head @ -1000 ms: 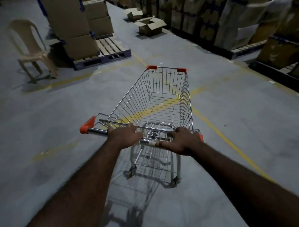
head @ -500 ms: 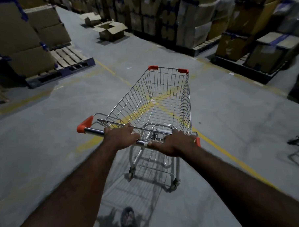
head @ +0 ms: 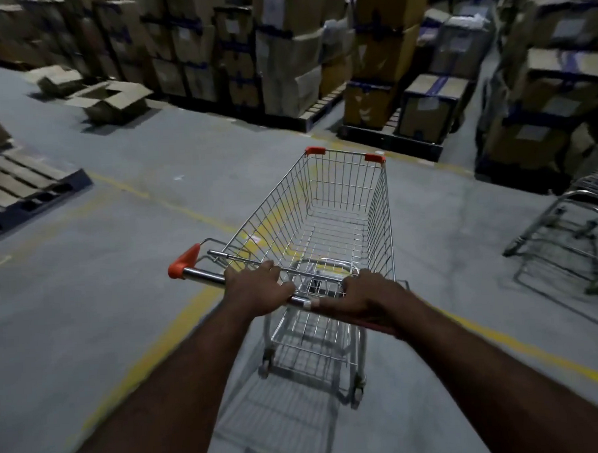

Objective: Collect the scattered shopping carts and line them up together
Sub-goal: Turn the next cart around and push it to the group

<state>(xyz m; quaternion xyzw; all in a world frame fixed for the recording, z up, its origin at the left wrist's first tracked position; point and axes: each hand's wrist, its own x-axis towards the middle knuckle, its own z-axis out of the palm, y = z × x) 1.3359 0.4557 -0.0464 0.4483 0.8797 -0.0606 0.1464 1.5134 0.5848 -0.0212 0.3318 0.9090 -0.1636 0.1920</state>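
Cart (head: 339,231) straight ahead, long side pointing away from the body, toward the stacked boxes (head: 371,103). Nothing in its basket. Gripped at the bar (head: 204,275) by left hand (head: 259,291) and right hand (head: 366,298), a little apart, fingers wrapped round. Second cart (head: 564,221) off to the right, nearer the right hand; probably calls for a turn that way.

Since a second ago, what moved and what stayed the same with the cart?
The person has turned the cart to the right: the wooden pallet and open box slid leftward, and a second cart appeared at the right. The left hand and right hand still grip the handle; the cart stays empty.
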